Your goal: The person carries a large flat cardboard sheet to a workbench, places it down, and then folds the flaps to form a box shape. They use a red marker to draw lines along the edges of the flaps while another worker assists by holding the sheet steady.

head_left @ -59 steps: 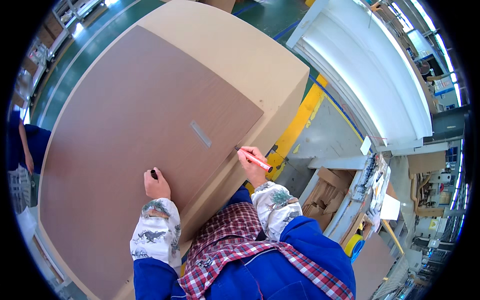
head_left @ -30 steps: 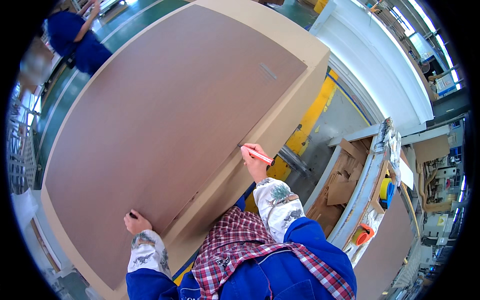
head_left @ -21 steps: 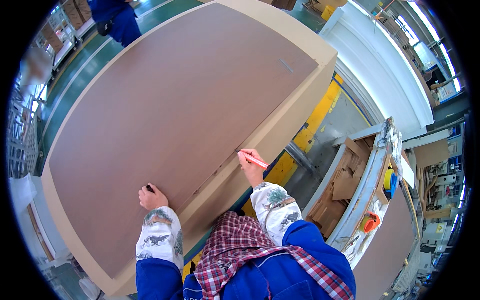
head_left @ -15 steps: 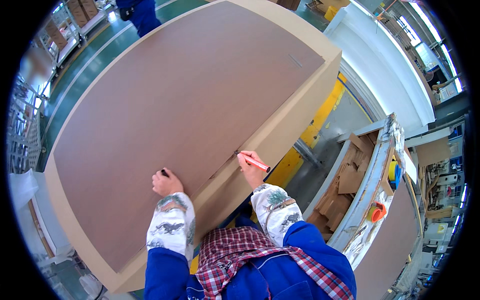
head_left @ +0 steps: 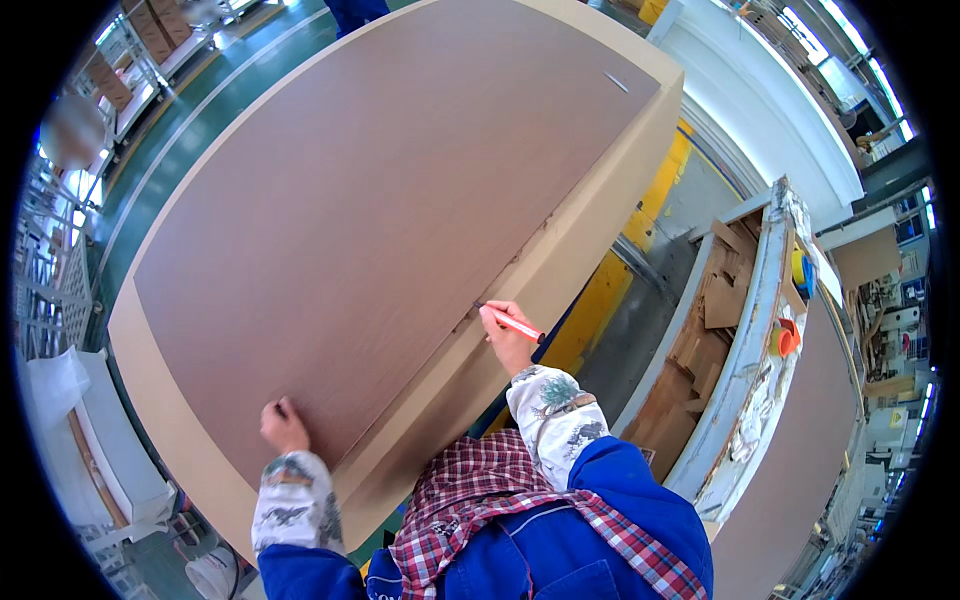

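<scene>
A large brown panel (head_left: 380, 180) lies in front of me, bordered by a tan cardboard edge (head_left: 400, 455). My right hand (head_left: 512, 338) grips a red marker (head_left: 520, 325), its dark tip at the panel's near edge, where dark smudges run along the seam. My left hand (head_left: 286, 428) is closed above the panel's near left part, slightly blurred. A small black piece that looks like the marker's cap (head_left: 284, 404) shows between its fingers.
To the right stands a grey bin (head_left: 650, 390) of cardboard scraps. Tape rolls, one orange (head_left: 784, 338) and one yellow and blue (head_left: 803, 272), sit on its worn rim. Behind it is a long white piece (head_left: 760, 110). A person's blue-clothed legs (head_left: 355, 12) show at the far side.
My left hand has moved left and nearer to me over the panel. The right hand stays at the seam with the marker. The view has shifted, and the far person shows less.
</scene>
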`<act>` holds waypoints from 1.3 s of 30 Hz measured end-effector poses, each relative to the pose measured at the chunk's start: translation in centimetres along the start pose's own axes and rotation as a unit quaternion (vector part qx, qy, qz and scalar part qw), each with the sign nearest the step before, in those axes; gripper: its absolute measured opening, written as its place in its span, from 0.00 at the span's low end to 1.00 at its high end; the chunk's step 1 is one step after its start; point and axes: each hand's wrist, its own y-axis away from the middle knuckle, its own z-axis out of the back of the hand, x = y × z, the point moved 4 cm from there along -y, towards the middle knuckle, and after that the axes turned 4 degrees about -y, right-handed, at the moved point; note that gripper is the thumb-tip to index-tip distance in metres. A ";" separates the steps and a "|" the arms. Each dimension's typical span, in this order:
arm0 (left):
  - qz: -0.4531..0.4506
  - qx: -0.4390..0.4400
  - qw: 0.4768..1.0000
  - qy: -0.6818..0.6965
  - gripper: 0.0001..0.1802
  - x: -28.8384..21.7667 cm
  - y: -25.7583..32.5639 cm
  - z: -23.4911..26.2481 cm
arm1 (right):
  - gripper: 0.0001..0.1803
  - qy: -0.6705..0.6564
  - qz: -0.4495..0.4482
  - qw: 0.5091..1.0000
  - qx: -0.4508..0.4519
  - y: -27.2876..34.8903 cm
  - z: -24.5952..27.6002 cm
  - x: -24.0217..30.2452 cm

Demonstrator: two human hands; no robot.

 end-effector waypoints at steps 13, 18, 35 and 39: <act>-0.053 -0.010 0.997 -0.057 0.12 11.1 2.4 3.7 | 0.12 0.042 -0.013 0.997 0.060 15.3 -7.9 -2.2; -0.059 -0.016 0.996 -0.062 0.12 10.5 2.4 4.0 | 0.12 0.062 0.041 0.994 0.076 21.2 -10.9 -3.6; -0.087 -0.015 0.996 0.024 0.14 11.7 2.0 4.0 | 0.11 0.109 0.127 0.983 0.081 39.3 -21.0 -5.0; 0.162 0.171 0.833 0.501 0.16 16.4 2.3 5.2 | 0.11 0.105 0.148 0.976 0.120 43.5 -23.3 -5.5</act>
